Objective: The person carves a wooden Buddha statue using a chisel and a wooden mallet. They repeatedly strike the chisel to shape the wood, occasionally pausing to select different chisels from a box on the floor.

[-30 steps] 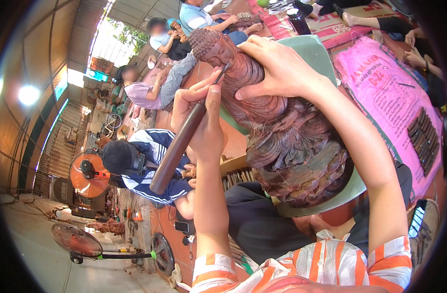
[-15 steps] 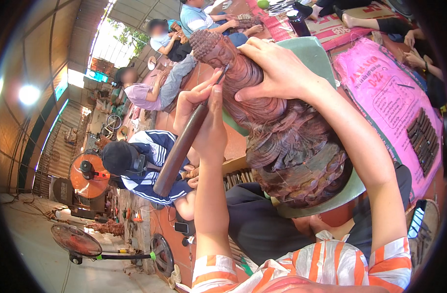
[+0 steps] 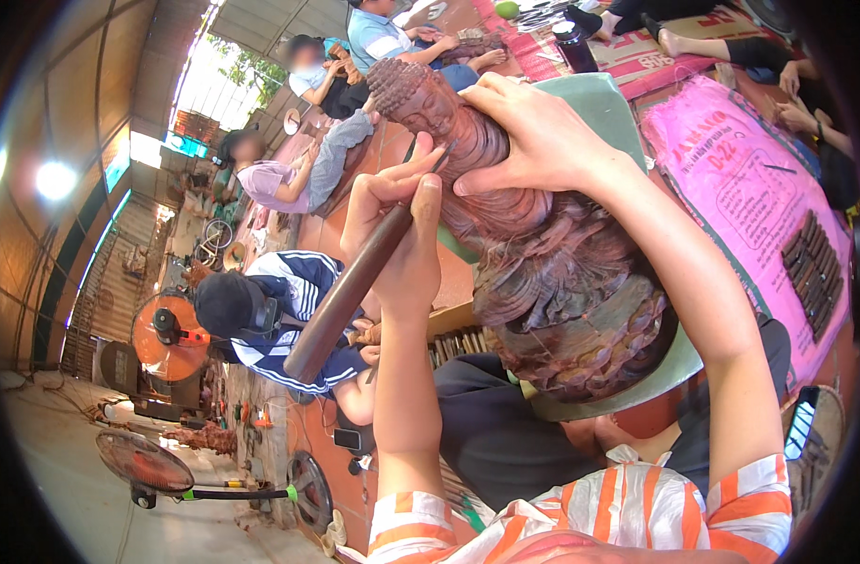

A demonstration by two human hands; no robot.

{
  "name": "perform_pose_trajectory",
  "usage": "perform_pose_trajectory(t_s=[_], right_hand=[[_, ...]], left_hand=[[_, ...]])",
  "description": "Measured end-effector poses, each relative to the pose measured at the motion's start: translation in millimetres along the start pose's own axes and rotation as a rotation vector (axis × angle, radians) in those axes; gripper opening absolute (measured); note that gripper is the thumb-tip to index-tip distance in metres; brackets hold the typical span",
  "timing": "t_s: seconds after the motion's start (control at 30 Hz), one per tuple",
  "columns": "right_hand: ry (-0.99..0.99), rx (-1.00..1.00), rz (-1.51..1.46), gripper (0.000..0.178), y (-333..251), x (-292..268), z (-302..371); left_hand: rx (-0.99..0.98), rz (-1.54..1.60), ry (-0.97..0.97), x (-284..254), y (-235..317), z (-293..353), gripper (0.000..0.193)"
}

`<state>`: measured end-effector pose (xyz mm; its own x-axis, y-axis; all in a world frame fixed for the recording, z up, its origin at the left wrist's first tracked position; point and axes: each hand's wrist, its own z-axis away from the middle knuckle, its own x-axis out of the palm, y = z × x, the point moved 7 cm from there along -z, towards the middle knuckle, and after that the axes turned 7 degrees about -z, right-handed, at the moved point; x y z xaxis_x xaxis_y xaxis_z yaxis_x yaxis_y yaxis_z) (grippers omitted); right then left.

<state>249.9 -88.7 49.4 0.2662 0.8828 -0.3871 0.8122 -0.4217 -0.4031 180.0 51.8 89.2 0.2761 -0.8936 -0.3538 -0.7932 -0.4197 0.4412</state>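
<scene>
A dark reddish-brown carved wooden Buddha statue (image 3: 561, 273) leans across my lap, its curly-haired head (image 3: 416, 99) toward the upper left. In my left hand (image 3: 397, 221) is a carving chisel (image 3: 345, 301), its long dark handle slanting down to the left. Thumb and fingers pinch it near the blade, whose tip is by the statue's neck, just below the chin. Whether the tip touches the wood I cannot tell. My right hand (image 3: 533, 136) is wrapped round the statue's shoulder and upper back, thumb on the chest. Beneath the statue lies a green support (image 3: 594, 103).
On the right, a pink sack (image 3: 721, 179) carries a row of chisels (image 3: 812, 273). A black flask (image 3: 572, 45) stands at the back. A person in a dark cap (image 3: 228, 303) sits close on my left, near standing fans (image 3: 148, 461). Other people sit farther off.
The chisel tip has moved off the statue's face, slightly right and down toward the neck. Its handle end has swung a little left and down. My right hand keeps its place.
</scene>
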Motion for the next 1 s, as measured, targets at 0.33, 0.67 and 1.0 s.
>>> perform_pose_trajectory(t_s=[0.33, 0.67, 1.0], right_hand=[[-0.005, 0.014, -0.021, 0.072, 0, 0, 0], [0.007, 0.003, -0.003, 0.075, -1, 1, -1], [-0.043, 0.052, -0.023, 0.074, -4, 1, -1]], left_hand=[[-0.054, 0.055, 0.048, -2, -14, 1, 0.014], [-0.023, -0.019, 0.026, -6, -11, -2, 0.015], [-0.021, -0.020, 0.071, -3, -11, 0, 0.014]])
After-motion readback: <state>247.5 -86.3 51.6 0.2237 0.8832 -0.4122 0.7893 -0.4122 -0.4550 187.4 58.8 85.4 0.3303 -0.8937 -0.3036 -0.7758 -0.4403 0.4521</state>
